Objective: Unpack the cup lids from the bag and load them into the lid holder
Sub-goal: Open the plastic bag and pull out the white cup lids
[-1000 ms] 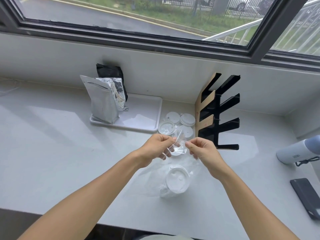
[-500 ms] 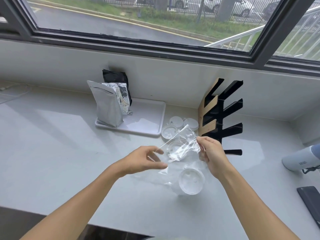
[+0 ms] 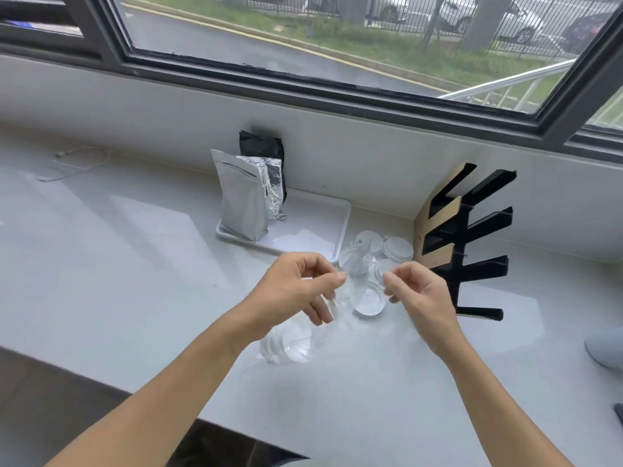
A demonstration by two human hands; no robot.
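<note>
A clear plastic bag (image 3: 340,308) stretches between my two hands over the counter. My left hand (image 3: 296,288) pinches its left edge and my right hand (image 3: 418,294) pinches its right edge. A stack of clear lids (image 3: 286,345) sits in the bag's lower end, on the counter under my left hand. One lid (image 3: 369,299) lies between my hands; whether it is inside the bag is unclear. Several loose lids (image 3: 397,249) lie beyond, beside the black and wooden lid holder (image 3: 468,244), whose slots are empty.
A white tray (image 3: 313,230) at the back carries a silver foil pouch (image 3: 242,200) and a black pouch (image 3: 261,146). A white cable (image 3: 74,163) lies far left. A grey object (image 3: 606,348) rests at the right edge. The counter's front edge runs below my forearms.
My hands pulled the bag's mouth apart and shifted its load; the lid stack now lies lower left, under my left hand. The view swung left and closer.
</note>
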